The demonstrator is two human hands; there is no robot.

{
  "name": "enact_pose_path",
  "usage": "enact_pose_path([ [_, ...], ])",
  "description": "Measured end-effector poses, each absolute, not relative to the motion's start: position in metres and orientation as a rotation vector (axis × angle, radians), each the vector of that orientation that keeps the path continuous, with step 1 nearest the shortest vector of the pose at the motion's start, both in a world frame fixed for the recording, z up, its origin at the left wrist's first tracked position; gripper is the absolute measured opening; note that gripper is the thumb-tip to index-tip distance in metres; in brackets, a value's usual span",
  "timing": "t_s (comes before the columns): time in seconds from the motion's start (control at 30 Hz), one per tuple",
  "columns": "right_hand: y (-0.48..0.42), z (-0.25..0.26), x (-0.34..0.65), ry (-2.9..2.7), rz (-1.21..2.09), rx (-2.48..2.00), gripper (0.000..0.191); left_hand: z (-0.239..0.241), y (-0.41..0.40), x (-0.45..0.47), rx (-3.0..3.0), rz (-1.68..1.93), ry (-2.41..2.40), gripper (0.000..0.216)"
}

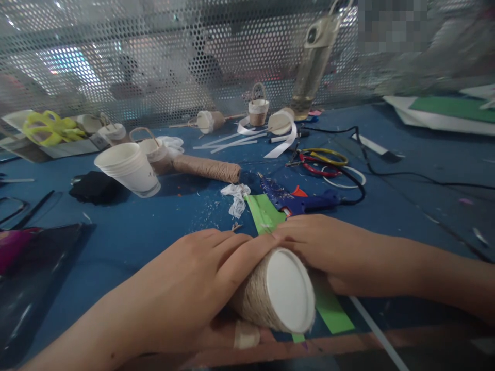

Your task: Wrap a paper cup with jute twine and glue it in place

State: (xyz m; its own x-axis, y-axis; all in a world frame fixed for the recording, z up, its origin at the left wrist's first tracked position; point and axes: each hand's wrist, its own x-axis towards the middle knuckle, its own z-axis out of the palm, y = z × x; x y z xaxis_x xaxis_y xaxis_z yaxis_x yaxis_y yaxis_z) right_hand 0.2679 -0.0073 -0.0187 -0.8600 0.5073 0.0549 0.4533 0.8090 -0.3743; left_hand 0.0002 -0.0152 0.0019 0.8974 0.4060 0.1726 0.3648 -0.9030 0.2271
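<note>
A paper cup wrapped in jute twine (280,291) lies on its side near the table's front edge, its white bottom facing me. My left hand (197,281) is curled over the cup's left side, fingers pressed on the twine. My right hand (328,247) lies over the cup's top and right side, fingers together and touching my left fingertips. Under the cup lies a green paper strip (266,211). A blue glue gun (299,201) rests just beyond my hands.
On the blue table (147,226) stand a stack of white paper cups (129,167), a twine spool (207,168), small twine baskets (258,108), white ribbon (284,139), yellow scissors (52,128), a bottle (315,62), black cable (406,175). Perforated screen (154,56) behind.
</note>
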Motion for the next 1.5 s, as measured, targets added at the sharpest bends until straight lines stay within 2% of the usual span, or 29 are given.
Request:
enact_pose_path([
  [0.23, -0.0076, -0.0177, 0.2662, -2.861, 0.539, -0.771, 0.019, 0.0009, -0.0153, 0.0003, 2.911, 0.346, 0.576, 0.092],
  [0.4, -0.0088, -0.0183, 0.268, -2.833, 0.525, -0.752, 0.014, -0.0004, -0.0157, -0.0007, 2.907, 0.354, 0.567, 0.087],
  [0.77, -0.0078, -0.021, 0.2693, -2.796, 0.511, -0.708, 0.013, -0.0008, -0.0164, 0.0002, 2.934, 0.352, 0.565, 0.094],
  [1.03, -0.0062, -0.0198, 0.2686, -2.8, 0.536, -0.706, 0.018, 0.0023, -0.0186, -0.0016, 2.938, 0.316, 0.612, 0.086],
  [1.5, -0.0051, -0.0224, 0.2692, -2.859, 0.543, -0.74, 0.015, 0.0028, -0.0207, -0.0015, 2.94, 0.316, 0.631, 0.091],
])
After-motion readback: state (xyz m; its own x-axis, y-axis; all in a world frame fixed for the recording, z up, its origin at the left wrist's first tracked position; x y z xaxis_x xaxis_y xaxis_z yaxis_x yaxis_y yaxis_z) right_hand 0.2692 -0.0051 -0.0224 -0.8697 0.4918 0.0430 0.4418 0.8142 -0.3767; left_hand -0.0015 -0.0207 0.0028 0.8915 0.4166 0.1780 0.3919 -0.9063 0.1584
